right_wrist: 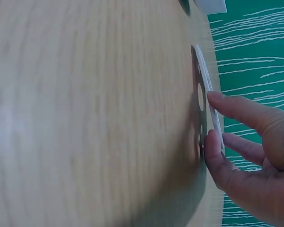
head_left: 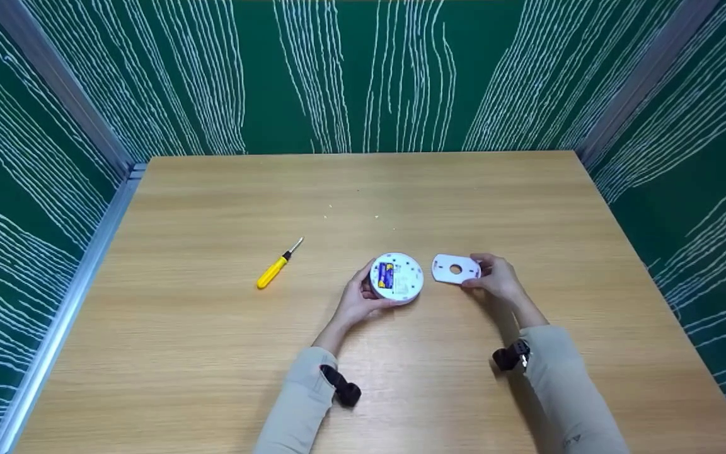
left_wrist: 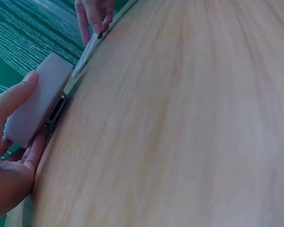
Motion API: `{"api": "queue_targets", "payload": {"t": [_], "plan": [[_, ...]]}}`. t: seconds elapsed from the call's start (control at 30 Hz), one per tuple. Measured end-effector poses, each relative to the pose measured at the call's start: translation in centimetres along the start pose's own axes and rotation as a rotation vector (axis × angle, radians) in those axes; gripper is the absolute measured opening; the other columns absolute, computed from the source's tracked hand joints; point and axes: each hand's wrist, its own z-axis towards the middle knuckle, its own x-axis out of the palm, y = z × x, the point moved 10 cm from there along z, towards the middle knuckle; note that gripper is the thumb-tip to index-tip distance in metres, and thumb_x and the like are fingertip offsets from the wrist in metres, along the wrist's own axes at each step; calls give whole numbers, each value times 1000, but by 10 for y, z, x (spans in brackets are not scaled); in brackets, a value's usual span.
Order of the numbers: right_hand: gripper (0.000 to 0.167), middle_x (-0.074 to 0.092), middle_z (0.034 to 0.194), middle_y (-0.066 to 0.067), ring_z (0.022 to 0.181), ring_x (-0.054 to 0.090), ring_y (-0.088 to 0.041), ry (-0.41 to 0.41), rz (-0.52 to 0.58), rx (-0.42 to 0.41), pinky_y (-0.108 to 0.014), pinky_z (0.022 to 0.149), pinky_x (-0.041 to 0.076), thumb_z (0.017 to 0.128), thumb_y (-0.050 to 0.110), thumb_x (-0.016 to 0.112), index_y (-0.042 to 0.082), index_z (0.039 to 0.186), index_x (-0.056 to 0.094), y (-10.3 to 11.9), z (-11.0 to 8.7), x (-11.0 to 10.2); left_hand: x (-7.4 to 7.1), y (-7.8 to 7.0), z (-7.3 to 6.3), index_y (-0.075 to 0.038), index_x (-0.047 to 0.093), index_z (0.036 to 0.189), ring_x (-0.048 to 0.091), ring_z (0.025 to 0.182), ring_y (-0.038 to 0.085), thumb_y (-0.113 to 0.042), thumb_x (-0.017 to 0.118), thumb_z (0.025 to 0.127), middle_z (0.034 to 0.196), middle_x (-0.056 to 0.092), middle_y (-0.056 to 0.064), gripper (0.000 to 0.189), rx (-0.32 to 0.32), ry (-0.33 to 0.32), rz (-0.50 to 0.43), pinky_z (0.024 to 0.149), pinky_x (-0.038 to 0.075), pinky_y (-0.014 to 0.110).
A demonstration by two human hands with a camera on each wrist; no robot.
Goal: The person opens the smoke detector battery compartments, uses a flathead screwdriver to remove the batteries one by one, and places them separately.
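Note:
My left hand [head_left: 355,302] grips a round white smoke alarm [head_left: 407,284] by its rim, thumb on the near side. Its face is turned up, and blue and yellow batteries [head_left: 386,275] show in it. In the left wrist view the alarm [left_wrist: 40,99] is seen edge-on between thumb and fingers. To its right, my right hand [head_left: 498,277] pinches a flat white mounting plate [head_left: 442,268] with a round hole in its middle. The right wrist view shows this plate [right_wrist: 207,75] tilted just over the table, its shadow beside it. A small gap separates plate and alarm.
A yellow-handled screwdriver [head_left: 273,271] lies on the wooden table [head_left: 212,353] to the left, tip pointing away. Tiny light bits are scattered farther back. Green panels [head_left: 363,75] with white wavy lines stand behind and at both sides.

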Motion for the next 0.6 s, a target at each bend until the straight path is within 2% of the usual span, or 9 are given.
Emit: {"api": "queue_targets", "payload": {"t": [0.27,0.6], "plan": [[62,47,116,-28,105,44,-37,19,17,61,-45,93,35,73,0,68,-5,128,39,-5,0,3,0,1,1,5,25,136,54,77,15,9,74,63,129,37,25,88,-15,3,-10,69,50,25],[55,50,113,-27,103,46,-38,3,3,52,-46,91,36,76,3,67,-5,125,43,-3,-1,-1,1,1,2,6,22,136,55,89,20,11,73,62,131,36,25,90,-34,17,-32,73,50,28]]}}
